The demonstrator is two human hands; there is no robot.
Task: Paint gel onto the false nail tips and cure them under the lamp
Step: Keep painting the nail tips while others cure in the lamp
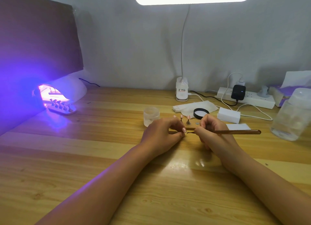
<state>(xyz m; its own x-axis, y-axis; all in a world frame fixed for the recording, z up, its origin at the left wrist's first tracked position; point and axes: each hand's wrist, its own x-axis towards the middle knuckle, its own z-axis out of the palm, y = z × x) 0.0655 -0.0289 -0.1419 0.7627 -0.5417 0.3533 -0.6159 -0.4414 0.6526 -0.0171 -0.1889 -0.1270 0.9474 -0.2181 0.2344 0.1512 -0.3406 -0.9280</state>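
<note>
- The left hand (162, 131) lies on the wooden table (101, 157) just above the frame's centre. Its fingers are curled together and pinch a pink nail tip (184, 130) at their ends.
- The right hand (210, 130) sits just beside it at three o'clock, fingers clamped round a brown brush (235, 132). The handle points to three o'clock, and the dark bristle end comes right up to the pinched tip. I cannot tell whether they touch.
- More nail tips on small stands (188, 118) stand at twelve o'clock, just behind the knuckles.
- A clear jar (151, 116) stands at eleven o'clock of the left hand. Its black lid (201, 113) lies at twelve o'clock of the right hand.
- The curing lamp (67, 90) glows violet at ten o'clock, well apart from the hands. A strip of tips (62, 107) lies at its mouth.
- A white desk lamp (181, 91) is at twelve o'clock by the wall, with a power strip (245, 98) at two o'clock.
</note>
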